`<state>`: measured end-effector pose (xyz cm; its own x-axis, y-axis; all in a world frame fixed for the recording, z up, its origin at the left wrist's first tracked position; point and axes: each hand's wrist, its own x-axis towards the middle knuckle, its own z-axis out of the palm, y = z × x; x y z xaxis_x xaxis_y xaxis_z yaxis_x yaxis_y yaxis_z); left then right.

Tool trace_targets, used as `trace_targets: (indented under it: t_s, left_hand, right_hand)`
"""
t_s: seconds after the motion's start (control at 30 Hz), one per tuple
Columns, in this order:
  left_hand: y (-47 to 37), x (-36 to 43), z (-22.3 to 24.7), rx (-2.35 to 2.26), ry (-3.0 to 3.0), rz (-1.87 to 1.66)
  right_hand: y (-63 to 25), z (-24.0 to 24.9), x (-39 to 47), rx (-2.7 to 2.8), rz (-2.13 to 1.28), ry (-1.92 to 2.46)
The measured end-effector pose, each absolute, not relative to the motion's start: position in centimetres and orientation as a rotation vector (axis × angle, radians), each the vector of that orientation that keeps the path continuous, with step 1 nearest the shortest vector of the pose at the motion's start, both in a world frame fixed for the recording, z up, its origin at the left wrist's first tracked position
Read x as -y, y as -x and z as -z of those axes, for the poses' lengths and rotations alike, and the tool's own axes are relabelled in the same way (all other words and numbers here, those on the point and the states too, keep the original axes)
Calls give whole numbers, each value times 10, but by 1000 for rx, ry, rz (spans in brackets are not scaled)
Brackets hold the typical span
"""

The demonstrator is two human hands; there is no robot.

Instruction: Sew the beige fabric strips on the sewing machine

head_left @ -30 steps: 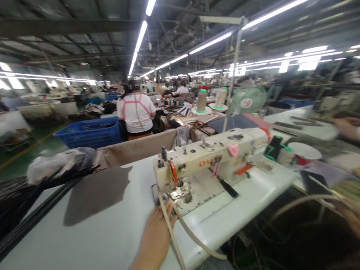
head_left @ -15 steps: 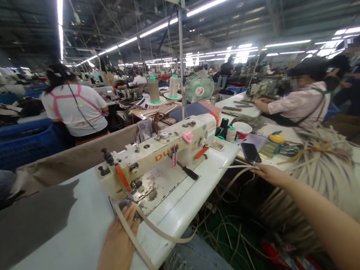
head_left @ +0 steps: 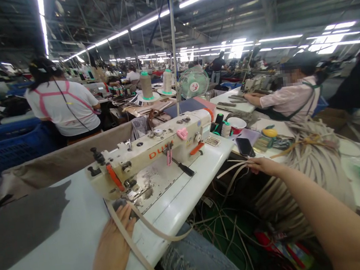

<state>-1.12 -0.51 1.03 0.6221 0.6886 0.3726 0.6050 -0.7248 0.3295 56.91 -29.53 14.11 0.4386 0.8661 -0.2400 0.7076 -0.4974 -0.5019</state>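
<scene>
- The left hand (head_left: 112, 247) lies flat, fingers spread, on the white counter (head_left: 51, 257), pressing a long beige strap (head_left: 129, 241) down just in front of the needle area of the cream industrial sewing machine (head_left: 150, 155); held this way the strap stays lined up with the foot, as I judge it
- From under that hand the strap loops off the counter's near edge and hangs over the lap in blue jeans (head_left: 195, 261)
- The right hand (head_left: 262, 166) reaches out to the right, fingers closed on the ends of a few loose beige strips (head_left: 231, 169), pinching them at the edge of a big tied bundle of the same strips (head_left: 313, 169) that sits beside the counter
- Between machine and bundle lie a black phone (head_left: 245, 147), a white bowl with a red band (head_left: 237, 124) and thread spools (head_left: 220, 124)
- A tangle of cables (head_left: 220, 220) fills the gap under the reaching arm
- Behind stand two large thread cones (head_left: 146, 85) and a small green desk fan (head_left: 193, 82)
- A person in a white shirt with pink straps (head_left: 62, 104) sits with their back to us; another in a pale pink shirt (head_left: 291, 99) works at the next counter on the right
</scene>
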Motion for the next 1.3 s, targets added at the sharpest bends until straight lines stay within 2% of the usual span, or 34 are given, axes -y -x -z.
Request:
trace_targets:
  t_s: [0.33, 0.57, 0.97, 1.3]
  left_hand:
    - [12, 5, -10, -1071, -2660, -727]
    - [12, 6, -12, -1061, -2682, -736]
    - [10, 12, -30, -1098, -2673, -647]
    - [19, -1, -6, -1002, -2701, -715]
  right_hand:
    - [-569, -135, 300, 1189, -622, 2371]
    - [-567, -130, 298, 1213, -430, 2483]
    - [-553, -158, 298, 1436, -190, 2574]
    - [-496, -106, 289, 1732, -221, 2782]
